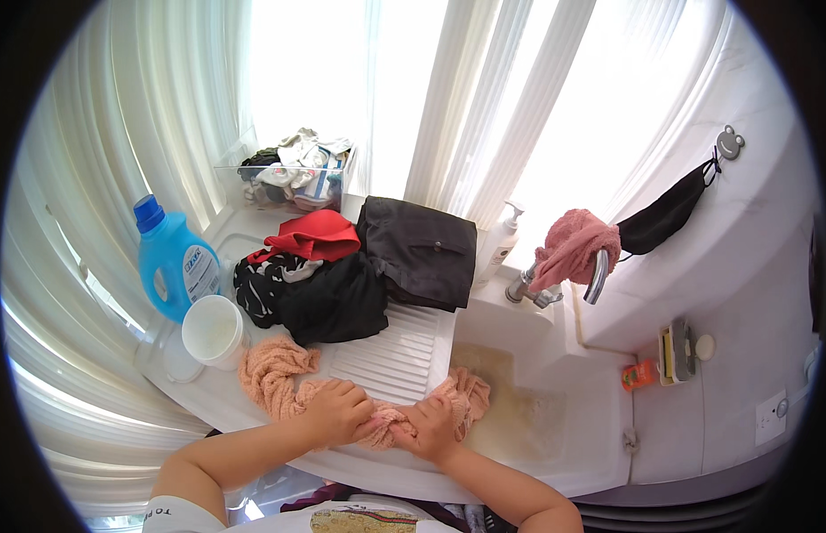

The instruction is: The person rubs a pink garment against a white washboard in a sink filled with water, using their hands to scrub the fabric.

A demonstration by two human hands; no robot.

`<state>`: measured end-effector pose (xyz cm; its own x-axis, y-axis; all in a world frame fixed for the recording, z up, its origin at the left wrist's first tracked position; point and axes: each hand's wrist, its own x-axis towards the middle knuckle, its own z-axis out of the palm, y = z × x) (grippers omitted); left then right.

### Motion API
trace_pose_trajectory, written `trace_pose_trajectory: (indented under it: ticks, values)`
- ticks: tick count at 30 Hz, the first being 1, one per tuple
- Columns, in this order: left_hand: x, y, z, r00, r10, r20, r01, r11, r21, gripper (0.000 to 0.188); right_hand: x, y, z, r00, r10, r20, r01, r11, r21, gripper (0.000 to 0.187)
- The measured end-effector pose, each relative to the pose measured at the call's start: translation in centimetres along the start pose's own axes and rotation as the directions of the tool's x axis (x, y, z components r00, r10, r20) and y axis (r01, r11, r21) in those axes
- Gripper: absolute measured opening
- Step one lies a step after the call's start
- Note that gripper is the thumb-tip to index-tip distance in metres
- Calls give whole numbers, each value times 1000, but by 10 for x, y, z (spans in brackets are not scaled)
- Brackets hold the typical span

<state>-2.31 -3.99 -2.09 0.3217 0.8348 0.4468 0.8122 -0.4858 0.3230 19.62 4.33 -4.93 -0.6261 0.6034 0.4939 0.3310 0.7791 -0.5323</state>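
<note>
The peach cloth [279, 377] lies at the near edge of the white washboard [404, 355], at about 6 o'clock in the picture. It is wet-looking and twisted. The left hand [340, 410] and the right hand [433, 426] are side by side on it. The fingers of both hands are curled tight around the twisted middle part. One end of the cloth spreads out toward 9 o'clock. The other end hangs at the edge of the sink [555, 444].

It looks like the washing is only partly done. This one cloth is being squeezed. A pile of clothes waits at 12 o'clock from the hands: a black garment [333, 302], a red garment [315, 235] and a dark folded garment [422, 249]. They all look dry, so they seem to be left to do.

The sink at 3 o'clock holds cloudy water. Above it is a metal tap [598, 275] with a pink cloth [573, 244] draped over it. A white pump bottle [500, 240] stands near the tap.

On the counter [208, 395] at 9 to 10 o'clock stand a white cup [213, 330] and a blue soap bottle [171, 262]. Farther back is a clear box of small clothes [293, 173].

White curtains [484, 107] hang behind, with bright light coming through. A dark mask [666, 218] hangs on a wall hook at 2 o'clock.
</note>
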Motion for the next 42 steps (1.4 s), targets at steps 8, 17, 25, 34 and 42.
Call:
trace_pose_trajectory:
  ticks: [8, 17, 25, 34, 42]
  values:
    - [64, -65, 40, 700, -707, -100, 708, 706, -34, 28, 73, 32, 54, 963, 208, -174, -250, 929, -272, 24]
    - [27, -7, 19, 951, -309, -14, 306, 932, 196, 36, 13, 14, 32, 992, -49, 114, 76, 967, -244, 36]
    - [31, -41, 5, 925, -294, -240, 287, 956, -65, 28, 48, 4, 10, 958, 263, 115, -285, 917, 278, 46]
    - [56, -58, 38, 845, -418, -335, 487, 860, 153, 24, 54, 17, 48, 997, 79, -6, -77, 953, -292, 43]
    - [3, 7, -4, 983, -170, -70, 180, 968, 175, 42, -2, -16, -8, 982, -26, 187, 40, 997, -68, 60]
